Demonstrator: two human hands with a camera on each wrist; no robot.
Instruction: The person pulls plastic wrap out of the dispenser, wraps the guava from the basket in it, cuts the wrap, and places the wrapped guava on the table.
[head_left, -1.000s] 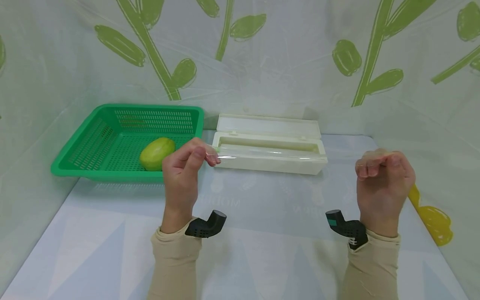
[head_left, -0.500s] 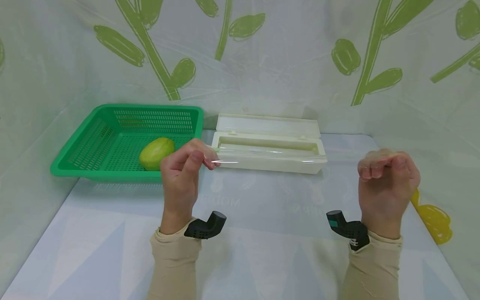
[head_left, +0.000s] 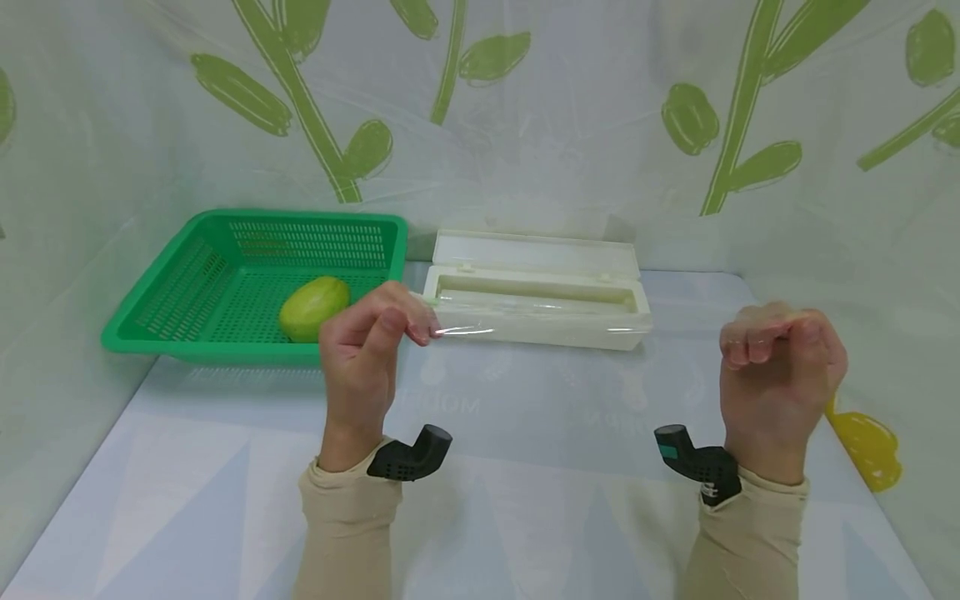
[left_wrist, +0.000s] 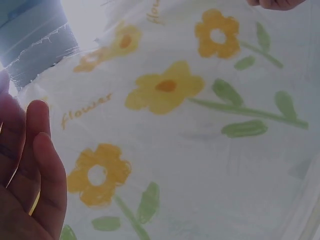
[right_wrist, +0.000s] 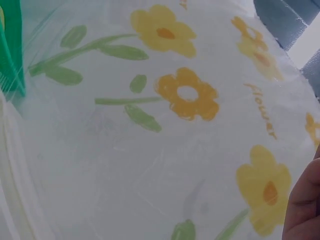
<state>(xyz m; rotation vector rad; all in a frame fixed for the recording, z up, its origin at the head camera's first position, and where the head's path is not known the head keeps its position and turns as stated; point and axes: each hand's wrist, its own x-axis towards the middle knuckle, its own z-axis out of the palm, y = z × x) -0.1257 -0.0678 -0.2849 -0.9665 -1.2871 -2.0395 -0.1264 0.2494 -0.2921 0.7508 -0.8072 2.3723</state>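
Note:
Between both hands stretches a thin sheet of clear cling film (head_left: pixel 510 331), seen by its glossy streaks in the head view. My left hand (head_left: pixel 358 371) pinches its left end between thumb and fingers, close to the basket's front right corner. At the other end, over the table's right side, my right hand (head_left: pixel 780 383) pinches the film with curled fingers. Behind the film sits a white cling film box (head_left: pixel 540 254), lid raised, with a roll inside. Part of the left hand (left_wrist: pixel 42 170) shows in the left wrist view; the right hand's fingers (right_wrist: pixel 304 202) edge into the right wrist view.
A green plastic basket (head_left: pixel 142 333) stands at the back left with one yellow-green oval fruit (head_left: pixel 313 308) in it. A pale wall sheet printed with plants (head_left: pixel 570 108) rises behind the table (head_left: pixel 525 517).
My right hand has drifted a little right and toward me, the left very slightly left. The film between them has widened and dipped slightly. Box, basket and fruit stay put.

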